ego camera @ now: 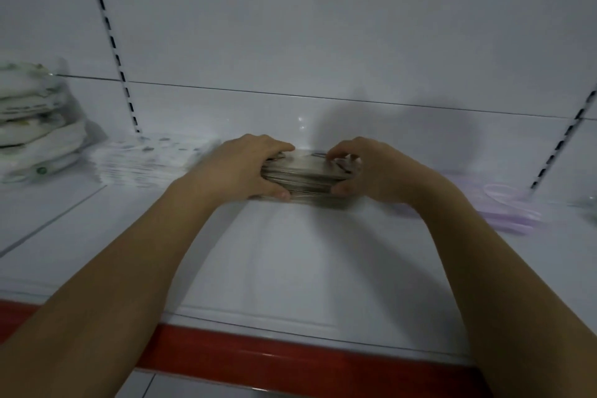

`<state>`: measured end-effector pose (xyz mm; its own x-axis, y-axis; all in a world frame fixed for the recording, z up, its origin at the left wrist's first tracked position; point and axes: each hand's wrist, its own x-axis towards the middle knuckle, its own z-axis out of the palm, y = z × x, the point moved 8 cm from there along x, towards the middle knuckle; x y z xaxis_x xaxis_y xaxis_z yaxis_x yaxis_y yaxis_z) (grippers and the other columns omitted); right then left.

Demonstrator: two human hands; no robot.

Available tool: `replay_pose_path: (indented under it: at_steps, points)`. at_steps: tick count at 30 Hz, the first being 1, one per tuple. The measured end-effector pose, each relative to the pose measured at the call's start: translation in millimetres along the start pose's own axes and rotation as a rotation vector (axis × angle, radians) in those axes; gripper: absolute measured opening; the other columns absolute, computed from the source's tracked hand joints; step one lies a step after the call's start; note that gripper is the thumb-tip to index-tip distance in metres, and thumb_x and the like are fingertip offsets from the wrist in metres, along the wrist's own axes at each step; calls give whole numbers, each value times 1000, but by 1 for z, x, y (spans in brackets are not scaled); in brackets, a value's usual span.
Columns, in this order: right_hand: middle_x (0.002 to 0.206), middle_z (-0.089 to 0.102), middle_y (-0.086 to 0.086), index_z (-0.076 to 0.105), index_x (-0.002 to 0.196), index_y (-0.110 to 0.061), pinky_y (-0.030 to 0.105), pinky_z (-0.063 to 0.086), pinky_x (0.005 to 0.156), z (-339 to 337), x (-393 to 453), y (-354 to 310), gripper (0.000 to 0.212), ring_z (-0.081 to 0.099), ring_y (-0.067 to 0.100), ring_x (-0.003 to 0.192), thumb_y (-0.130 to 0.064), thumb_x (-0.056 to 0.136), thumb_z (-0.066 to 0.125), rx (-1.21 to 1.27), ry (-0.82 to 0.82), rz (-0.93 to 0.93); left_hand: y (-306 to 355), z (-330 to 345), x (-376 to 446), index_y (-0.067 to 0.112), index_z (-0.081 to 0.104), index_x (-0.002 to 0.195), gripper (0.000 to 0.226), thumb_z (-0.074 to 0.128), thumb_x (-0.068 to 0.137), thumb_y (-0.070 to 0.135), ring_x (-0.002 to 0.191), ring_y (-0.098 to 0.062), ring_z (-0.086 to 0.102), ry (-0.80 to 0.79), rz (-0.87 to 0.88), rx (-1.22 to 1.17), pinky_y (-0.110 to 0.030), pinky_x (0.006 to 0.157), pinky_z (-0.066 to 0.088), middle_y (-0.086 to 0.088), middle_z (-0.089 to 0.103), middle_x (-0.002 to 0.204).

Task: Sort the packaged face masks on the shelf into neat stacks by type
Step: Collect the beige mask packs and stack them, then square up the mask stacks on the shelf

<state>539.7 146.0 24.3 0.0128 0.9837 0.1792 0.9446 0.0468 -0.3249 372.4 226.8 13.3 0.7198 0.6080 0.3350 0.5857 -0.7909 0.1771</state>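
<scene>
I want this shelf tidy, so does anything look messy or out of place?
The tall white pile at far left leans, its packs splayed unevenly. The grey stack gripped by both hands looks squared.

Both bare arms reach forward.
The left hand [245, 168] and the right hand [365, 171] have curled fingers, gripping from opposite sides.

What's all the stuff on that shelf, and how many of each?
grey stack: one, grey masks in clear packs, shelf centre, held at both ends
white stack: one, low, white with dark specks, left of the grey stack
tall pile: one, white packs with green print, far left
lilac packs: a few, count unclear, right
shelf: one, white, red front strip
left hand: one, grips the grey stack's left end
right hand: one, grips its right end
</scene>
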Motion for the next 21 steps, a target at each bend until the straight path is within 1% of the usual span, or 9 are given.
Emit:
replay_pose_path:
  at_steps: [3, 4, 6, 8, 11, 14, 17, 19, 21]
  points:
    - [124, 51, -9, 51, 130, -43, 34, 45, 93, 6, 0, 0, 81, 49, 15, 114, -56, 57, 82, 27, -48, -16, 2, 1, -3, 40, 39, 147, 96, 85, 64, 56, 128, -12, 42, -42, -5, 4, -34, 109, 34, 14, 51, 139]
    - [127, 48, -10, 48, 133, -43, 35, 44, 96, 7, -1, 0, 86, 45, 14, 116, -57, 55, 82, 33, -59, -13, 3, 0, -5, 40, 39, 147, 98, 86, 63, 53, 129, -12, 42, -41, -4, 10, -35, 111, 32, 14, 51, 140]
    - [130, 44, -8, 45, 139, -40, 37, 42, 100, 9, -2, 1, 86, 41, 16, 119, -44, 63, 86, 18, -53, -10, 4, -8, -7, 37, 39, 148, 95, 87, 67, 44, 132, -14, 40, 3, -8, 31, -34, 113, 28, 10, 50, 143]
    - [127, 45, -6, 46, 140, -36, 38, 42, 101, 10, 0, 2, 81, 43, 19, 120, -34, 69, 85, 11, -22, -4, 4, -14, -8, 35, 39, 148, 89, 86, 72, 37, 133, -17, 40, 36, -25, 43, -29, 110, 26, 6, 50, 144]
    - [127, 46, -7, 47, 137, -38, 41, 43, 103, 9, 0, 1, 80, 45, 18, 121, -41, 66, 83, 67, -18, -10, 4, -14, -9, 36, 40, 148, 89, 86, 71, 37, 133, -16, 39, 17, -25, 28, -25, 106, 26, 7, 49, 144]
    - [144, 37, -7, 41, 143, -41, 40, 38, 109, -1, -5, 5, 85, 38, 16, 130, -43, 71, 85, 128, -3, 27, 3, -15, -11, 38, 39, 148, 91, 85, 70, 47, 136, -13, 35, 4, -27, -28, -24, 108, 24, 11, 45, 147]
    - [146, 35, -7, 42, 142, -39, 32, 38, 102, -6, -7, 7, 77, 42, 16, 127, -38, 76, 83, 155, 36, 39, -9, -13, -12, 41, 37, 148, 81, 76, 77, 55, 138, -12, 33, -19, -83, -105, -26, 109, 25, 12, 43, 148]
    - [142, 39, -6, 48, 138, -37, 25, 35, 93, -2, -7, 3, 67, 45, 12, 119, -33, 80, 80, 181, 44, 34, -16, -9, -12, 41, 42, 145, 71, 68, 81, 58, 134, -13, 39, -51, -108, -140, -27, 103, 31, 12, 47, 143]
    - [137, 43, -5, 53, 134, -35, 22, 32, 90, 0, -6, 4, 59, 46, 11, 116, -30, 81, 80, 189, 59, 38, -20, -5, -11, 40, 50, 140, 62, 67, 82, 57, 128, -13, 45, -64, -126, -166, -26, 95, 33, 12, 51, 137]
